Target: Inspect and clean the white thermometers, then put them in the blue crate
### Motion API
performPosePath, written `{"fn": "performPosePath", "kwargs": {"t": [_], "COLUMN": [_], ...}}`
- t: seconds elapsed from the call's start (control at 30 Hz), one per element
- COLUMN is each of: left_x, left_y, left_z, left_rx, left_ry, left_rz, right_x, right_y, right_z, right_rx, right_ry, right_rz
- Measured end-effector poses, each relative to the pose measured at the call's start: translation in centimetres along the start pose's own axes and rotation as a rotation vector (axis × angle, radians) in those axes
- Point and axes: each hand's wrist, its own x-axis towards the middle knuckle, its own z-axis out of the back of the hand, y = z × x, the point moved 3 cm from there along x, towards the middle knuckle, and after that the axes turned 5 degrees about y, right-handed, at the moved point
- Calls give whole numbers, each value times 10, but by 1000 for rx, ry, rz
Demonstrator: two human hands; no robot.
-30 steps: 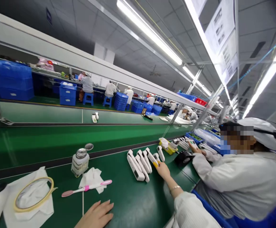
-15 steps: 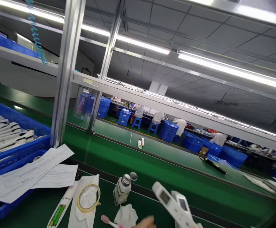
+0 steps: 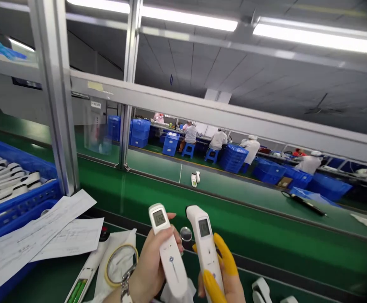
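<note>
My left hand (image 3: 153, 256) is wrapped round a white infrared thermometer (image 3: 172, 263), its small screen lit with characters and facing me. Yellow finger covers show on my right hand (image 3: 227, 269), which grips a second white thermometer (image 3: 206, 242) with a dark tip; its screen is on my side too. Both are held upright, side by side and apart, above the green bench. Behind my left fingers shows the round metal lid (image 3: 186, 234) of a bottle, whose body is hidden. A white tissue (image 3: 186, 291) lies below the left thermometer.
At left, a blue crate (image 3: 52, 168) holds several white thermometers. Papers (image 3: 66, 240), a tape roll (image 3: 107, 273) and a thermometer with green batteries (image 3: 79, 288) lie nearby. More white devices (image 3: 261, 290) lie at lower right. A metal post (image 3: 52, 97) stands at left; people sit far off.
Both hands have come up into view, each with a thermometer. The two thermometers, earlier together at lower right, are now apart, one per hand. The view has tilted downward.
</note>
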Motion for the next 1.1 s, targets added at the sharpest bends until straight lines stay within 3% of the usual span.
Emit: {"fn": "performPosePath", "kwargs": {"t": [0.1,0.3,0.6,1.1], "left_x": [5,0,-7,-12], "left_y": [13,31,25,21], "left_z": [-1,-10,-12,-16], "left_rx": [-31,-120,-264,-269], "left_ry": [45,146,338,380], "left_rz": [147,418,409,406], "right_x": [-9,-25,-31,-37], "right_y": [3,13,37,31], "right_z": [3,-11,-34,-32], "right_rx": [47,-102,144,-41], "right_ry": [-65,-14,151,174], "right_rz": [-44,-133,106,280]}}
